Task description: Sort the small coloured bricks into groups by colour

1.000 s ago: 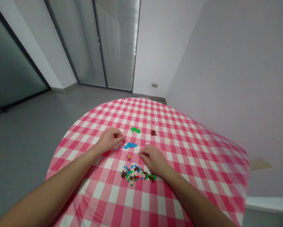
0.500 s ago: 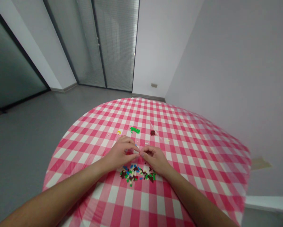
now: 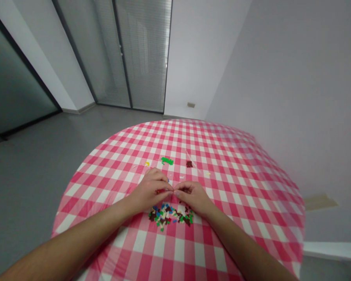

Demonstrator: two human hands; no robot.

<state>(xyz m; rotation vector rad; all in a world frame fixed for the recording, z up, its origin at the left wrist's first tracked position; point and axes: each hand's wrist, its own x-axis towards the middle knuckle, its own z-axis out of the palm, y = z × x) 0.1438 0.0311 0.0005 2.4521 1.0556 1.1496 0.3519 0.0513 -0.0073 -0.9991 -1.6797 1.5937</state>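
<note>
My left hand point(image 3: 152, 190) and my right hand point(image 3: 194, 196) meet fingertip to fingertip over the tablecloth. Both are closed in a pinch, and whatever lies between the fingertips is too small to make out. Just below them spreads a mixed pile of tiny building bricks point(image 3: 166, 215) in green, white, brown, blue and red. Beyond the hands lie a green brick cluster point(image 3: 167, 160), a dark brown cluster point(image 3: 189, 164) and a few yellow bricks point(image 3: 147, 164). Blue bricks behind my left hand are mostly hidden by it.
A red-and-white checked tablecloth point(image 3: 152, 249) covers the round-edged table. Pale small pieces point(image 3: 208, 173) lie to the right of the brown cluster. A wall point(image 3: 295, 97) stands close along the right side, and glass doors point(image 3: 143, 58) are beyond the table.
My left hand has come right and toward me from beside the blue bricks, meeting my right hand and uncovering the yellow bricks. Over the last half second both hands have hardly moved.
</note>
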